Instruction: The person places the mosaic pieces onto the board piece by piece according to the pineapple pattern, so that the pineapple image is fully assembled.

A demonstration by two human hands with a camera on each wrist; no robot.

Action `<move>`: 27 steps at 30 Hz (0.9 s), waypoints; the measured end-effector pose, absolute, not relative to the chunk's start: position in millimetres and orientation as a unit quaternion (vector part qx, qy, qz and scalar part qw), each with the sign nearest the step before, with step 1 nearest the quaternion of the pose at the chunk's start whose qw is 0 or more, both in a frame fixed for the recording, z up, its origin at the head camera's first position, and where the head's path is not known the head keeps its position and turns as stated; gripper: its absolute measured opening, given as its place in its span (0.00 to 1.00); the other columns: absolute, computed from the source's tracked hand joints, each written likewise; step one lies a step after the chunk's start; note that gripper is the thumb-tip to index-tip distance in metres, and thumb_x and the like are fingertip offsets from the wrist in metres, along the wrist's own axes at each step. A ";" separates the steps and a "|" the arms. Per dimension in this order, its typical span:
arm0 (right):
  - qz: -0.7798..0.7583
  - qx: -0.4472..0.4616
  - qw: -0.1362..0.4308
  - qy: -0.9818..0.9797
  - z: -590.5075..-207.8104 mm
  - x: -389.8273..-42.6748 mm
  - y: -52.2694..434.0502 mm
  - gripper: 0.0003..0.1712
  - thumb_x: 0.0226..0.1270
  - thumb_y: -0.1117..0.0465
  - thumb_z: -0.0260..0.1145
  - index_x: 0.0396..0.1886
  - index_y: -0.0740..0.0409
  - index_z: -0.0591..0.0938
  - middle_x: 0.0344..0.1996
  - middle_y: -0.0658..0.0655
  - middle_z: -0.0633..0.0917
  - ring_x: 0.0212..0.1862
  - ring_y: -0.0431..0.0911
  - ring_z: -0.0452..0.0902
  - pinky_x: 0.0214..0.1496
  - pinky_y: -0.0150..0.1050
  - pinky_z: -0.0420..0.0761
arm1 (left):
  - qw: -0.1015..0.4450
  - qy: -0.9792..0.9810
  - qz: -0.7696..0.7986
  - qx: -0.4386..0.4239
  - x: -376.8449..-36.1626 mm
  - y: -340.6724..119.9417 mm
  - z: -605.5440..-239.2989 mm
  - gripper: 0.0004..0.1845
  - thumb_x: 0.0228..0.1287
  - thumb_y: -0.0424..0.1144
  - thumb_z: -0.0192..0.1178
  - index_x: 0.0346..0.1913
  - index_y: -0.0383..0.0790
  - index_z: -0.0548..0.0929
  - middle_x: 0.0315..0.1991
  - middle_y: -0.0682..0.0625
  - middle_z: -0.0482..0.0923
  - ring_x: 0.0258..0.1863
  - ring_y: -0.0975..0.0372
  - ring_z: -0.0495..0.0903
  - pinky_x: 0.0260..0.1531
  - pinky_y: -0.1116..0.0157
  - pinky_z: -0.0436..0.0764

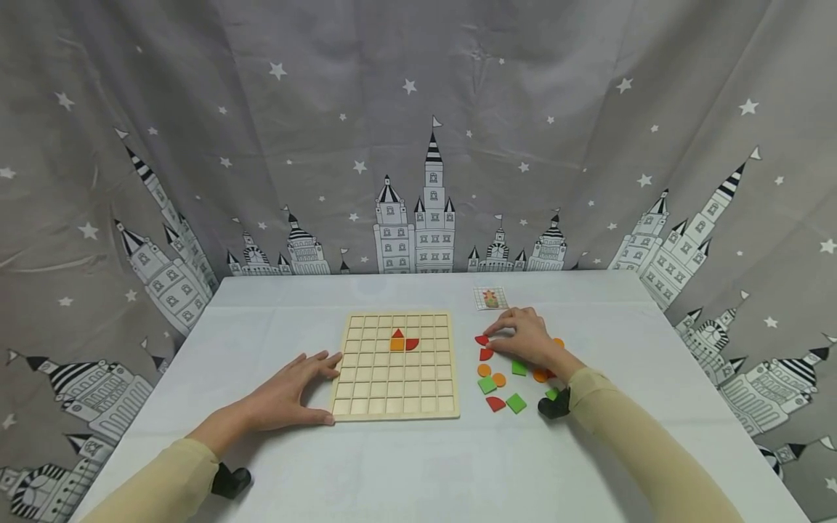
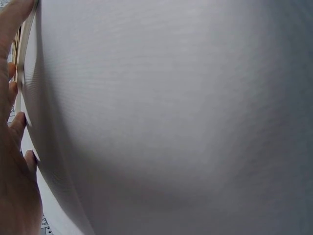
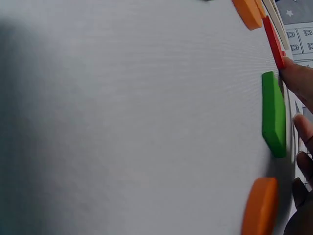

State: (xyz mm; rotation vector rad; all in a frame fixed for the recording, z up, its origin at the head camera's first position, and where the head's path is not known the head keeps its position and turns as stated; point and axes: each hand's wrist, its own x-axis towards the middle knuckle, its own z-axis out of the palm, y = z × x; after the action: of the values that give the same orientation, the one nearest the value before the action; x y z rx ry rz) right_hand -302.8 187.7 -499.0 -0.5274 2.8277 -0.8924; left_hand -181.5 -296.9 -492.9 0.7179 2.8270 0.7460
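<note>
A wooden grid board (image 1: 394, 378) lies on the white table. In its upper rows sit a red triangle (image 1: 397, 333), an orange square (image 1: 397, 344) and a red quarter-circle (image 1: 411, 343). My left hand (image 1: 314, 385) lies flat on the table with straight fingers against the board's left edge (image 2: 19, 44). My right hand (image 1: 492, 341) reaches over loose pieces to the right of the board. Its fingertips (image 3: 299, 78) pinch the edge of a red piece (image 1: 482, 339) (image 3: 273, 41). A green square (image 3: 273, 112) and an orange disc (image 3: 259, 205) lie under that palm.
More loose pieces lie right of the board: a red one (image 1: 485, 354), orange discs (image 1: 484, 370), green squares (image 1: 516, 403) and a red quarter (image 1: 495, 404). A small pattern card (image 1: 490, 298) lies behind them. A starred castle curtain hangs around the table.
</note>
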 end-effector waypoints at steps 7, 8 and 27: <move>-0.299 -0.189 0.046 0.934 -501.2 -302.1 184.9 0.11 0.63 0.47 0.75 0.44 0.40 0.91 0.54 0.51 0.80 0.69 0.57 0.59 0.74 0.60 0.59 | 0.060 0.936 0.250 0.239 -180.7 -297.5 -493.6 0.43 0.46 0.71 0.73 0.61 0.49 0.78 0.79 0.51 0.61 0.79 0.48 0.55 0.79 0.44 0.45; -0.299 -0.189 0.044 0.934 -501.0 -302.3 184.2 0.11 0.63 0.47 0.76 0.43 0.40 0.91 0.54 0.51 0.80 0.69 0.57 0.59 0.74 0.59 0.59 | 0.058 0.936 0.249 0.241 -180.5 -297.5 -493.8 0.43 0.46 0.72 0.72 0.61 0.49 0.78 0.78 0.51 0.61 0.78 0.47 0.55 0.79 0.44 0.45; -0.383 -0.253 -0.002 0.888 -474.9 -291.4 95.8 0.09 0.59 0.48 0.79 0.39 0.41 0.90 0.50 0.46 0.80 0.64 0.51 0.65 0.77 0.59 0.54 | 0.064 0.936 0.247 0.243 -179.5 -296.9 -490.4 0.43 0.48 0.71 0.72 0.62 0.48 0.77 0.79 0.50 0.60 0.79 0.47 0.55 0.79 0.43 0.45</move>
State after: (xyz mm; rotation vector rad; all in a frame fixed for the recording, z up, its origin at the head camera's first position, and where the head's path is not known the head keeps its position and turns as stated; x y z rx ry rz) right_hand -291.4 95.8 -474.9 -0.7965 2.7940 -1.2042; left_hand -179.5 -296.9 -490.4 0.7332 2.8265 0.7451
